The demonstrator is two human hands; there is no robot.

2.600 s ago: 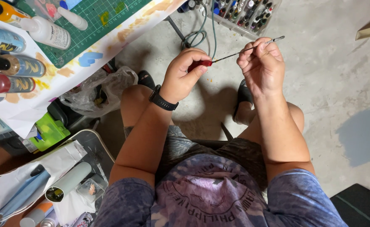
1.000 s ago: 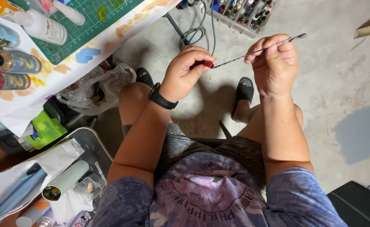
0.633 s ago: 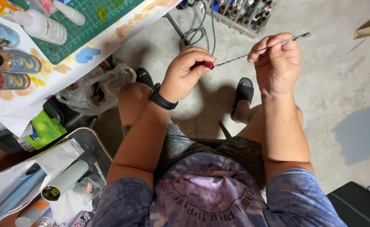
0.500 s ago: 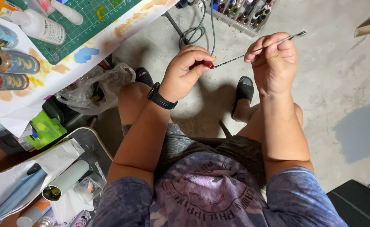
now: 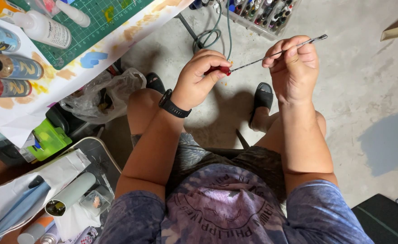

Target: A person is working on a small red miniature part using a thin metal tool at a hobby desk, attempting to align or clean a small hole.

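Observation:
I sit looking down at my lap and the concrete floor. My left hand (image 5: 198, 77), with a black watch on the wrist, is closed around the red handle (image 5: 223, 69) of a thin metal tool. The slim metal shaft (image 5: 253, 63) runs up and to the right. My right hand (image 5: 294, 65) pinches the shaft near its far end, and the flattened tip (image 5: 320, 38) sticks out past my fingers. Both hands hold the tool above my knees.
A green cutting mat (image 5: 95, 18) on paint-stained paper lies at upper left with spray cans (image 5: 14, 68) and a white bottle (image 5: 43, 29). A clear box of markers (image 5: 262, 13) and a green cable (image 5: 212, 31) lie on the floor ahead. A bin of supplies (image 5: 63, 194) stands at lower left.
My right hand has slid slightly outward and up along the shaft since the oldest frame, and the tool now tilts a little more upward. My left hand stays on the red handle.

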